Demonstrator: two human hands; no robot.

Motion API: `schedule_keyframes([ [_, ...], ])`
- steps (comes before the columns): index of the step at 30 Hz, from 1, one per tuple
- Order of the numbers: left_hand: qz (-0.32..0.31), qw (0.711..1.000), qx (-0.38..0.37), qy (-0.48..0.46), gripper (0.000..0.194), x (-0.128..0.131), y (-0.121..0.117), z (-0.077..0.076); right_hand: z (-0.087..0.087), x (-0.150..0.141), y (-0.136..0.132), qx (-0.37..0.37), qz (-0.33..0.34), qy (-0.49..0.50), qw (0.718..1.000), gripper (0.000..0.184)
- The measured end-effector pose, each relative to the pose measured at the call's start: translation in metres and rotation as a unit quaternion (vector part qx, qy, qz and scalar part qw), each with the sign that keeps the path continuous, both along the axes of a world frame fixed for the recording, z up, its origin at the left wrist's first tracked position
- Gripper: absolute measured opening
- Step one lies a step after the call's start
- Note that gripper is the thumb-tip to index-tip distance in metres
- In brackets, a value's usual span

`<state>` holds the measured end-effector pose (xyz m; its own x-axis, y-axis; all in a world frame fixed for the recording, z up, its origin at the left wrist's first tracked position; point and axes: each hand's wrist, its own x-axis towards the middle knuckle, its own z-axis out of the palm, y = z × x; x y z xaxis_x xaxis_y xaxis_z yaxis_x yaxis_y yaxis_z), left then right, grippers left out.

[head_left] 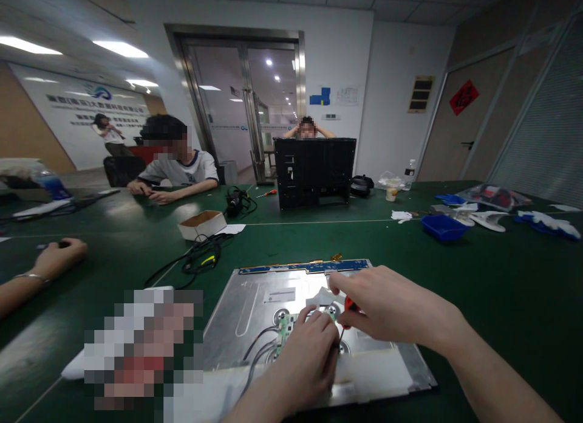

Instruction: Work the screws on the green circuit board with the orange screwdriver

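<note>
Over the metal panel [255,295], the right hand [380,301] pinches a red screwdriver [350,307]; the left's grip is hidden.

A small blue plastic tray [443,227] sat on the big green table [364,244], near a see-through plastic bottle [409,175]. An open white cardboard box [201,226] was just beside a tangle of thin black cables [197,259].

Both hands [314,344] [378,301] close together, fingers bent
</note>
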<state>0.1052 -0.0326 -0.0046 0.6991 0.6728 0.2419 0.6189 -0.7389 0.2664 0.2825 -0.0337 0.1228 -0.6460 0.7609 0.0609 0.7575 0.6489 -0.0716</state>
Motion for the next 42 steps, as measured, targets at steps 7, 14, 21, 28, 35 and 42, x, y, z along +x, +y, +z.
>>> schedule_keyframes([
  [7,-0.001,1.000,-0.003,-0.003,0.020,0.000,0.001,-0.001,0.001,-0.008,-0.004,0.003,0.063,0.007,0.998,0.022],
  [14,-0.002,1.000,-0.002,0.014,0.013,0.000,0.001,-0.001,-0.001,0.001,-0.002,-0.006,0.058,0.018,0.998,0.021],
  [21,0.006,1.000,-0.013,-0.001,0.012,0.000,-0.001,0.000,-0.004,-0.005,-0.001,0.019,0.016,-0.001,1.000,0.014],
  [28,-0.004,1.000,-0.007,0.001,0.017,0.000,0.000,0.000,0.000,-0.003,-0.006,-0.004,0.071,0.022,0.997,0.027],
  [35,-0.001,1.000,-0.013,-0.001,0.013,0.000,0.001,-0.001,0.001,-0.003,-0.005,-0.024,0.041,0.019,0.999,0.028],
  [42,0.006,1.000,-0.016,-0.014,0.010,0.000,-0.001,0.000,-0.003,-0.004,-0.001,0.009,0.006,0.004,1.000,0.023],
])
